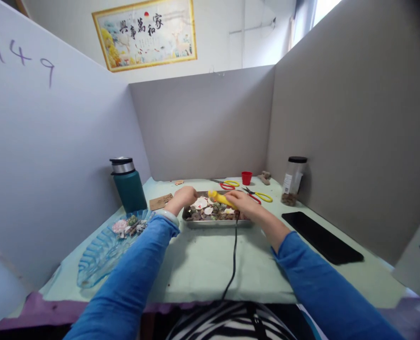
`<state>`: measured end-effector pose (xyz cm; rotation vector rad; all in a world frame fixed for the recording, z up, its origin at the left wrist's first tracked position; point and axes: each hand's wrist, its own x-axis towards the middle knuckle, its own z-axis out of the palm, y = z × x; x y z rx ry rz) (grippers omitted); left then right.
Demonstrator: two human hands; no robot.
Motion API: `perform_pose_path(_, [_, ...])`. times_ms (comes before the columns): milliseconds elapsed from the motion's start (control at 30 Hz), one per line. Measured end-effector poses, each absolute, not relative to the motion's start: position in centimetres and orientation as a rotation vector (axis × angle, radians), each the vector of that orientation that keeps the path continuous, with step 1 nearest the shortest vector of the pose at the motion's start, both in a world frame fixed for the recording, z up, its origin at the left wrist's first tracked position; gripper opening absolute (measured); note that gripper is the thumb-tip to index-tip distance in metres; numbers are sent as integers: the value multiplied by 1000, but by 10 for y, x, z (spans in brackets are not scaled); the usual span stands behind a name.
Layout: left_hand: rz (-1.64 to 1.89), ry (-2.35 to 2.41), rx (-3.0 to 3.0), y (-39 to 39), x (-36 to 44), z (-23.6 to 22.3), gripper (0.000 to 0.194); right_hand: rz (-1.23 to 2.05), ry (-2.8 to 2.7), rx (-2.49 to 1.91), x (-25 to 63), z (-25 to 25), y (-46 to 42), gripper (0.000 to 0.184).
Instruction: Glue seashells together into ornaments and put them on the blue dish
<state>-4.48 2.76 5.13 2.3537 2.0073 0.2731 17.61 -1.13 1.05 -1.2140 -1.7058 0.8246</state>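
Observation:
A yellow hot glue gun (221, 198) is held in my right hand (243, 202), its nozzle end pointing left and a black cord (235, 255) hanging down from it. It hovers over a metal tray (217, 225) filled with shells, pebbles and small green pieces. White shells (200, 203) lie towards the tray's left part. My left hand (186, 195) is closed at the tray's left rim, fingers curled downward; whatever is between its fingertips is hidden. Beside that hand lies a brown piece of cardboard (160, 201).
On the left stand a teal bottle (128, 189) and a blue ribbed dish (96, 257) with shells. Behind the tray are scissors (227, 184), pliers (257, 194) and a red cup (246, 178). A clear jar (294, 182) and black slab (319, 236) are right. Grey panels (203, 127) enclose the table.

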Motion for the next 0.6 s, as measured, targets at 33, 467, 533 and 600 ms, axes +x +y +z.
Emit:
perform_pose_path(33, [261,2014,2373,29,-45,49,23,991,-1556,-1133,182,13,-11,24])
perform_pose_path(467, [0,1931,2510,36,-14,19,20,1254,-1213,-791,173,5,-15,27])
perform_pose_path(533, [-35,1957,2478,35,-9,17,22,1131,-1301,-882,173,4,-15,20])
perform_pose_path(600, [-50,1986,2452,34,-4,19,23,1020,-1373,-942,172,4,-15,16])
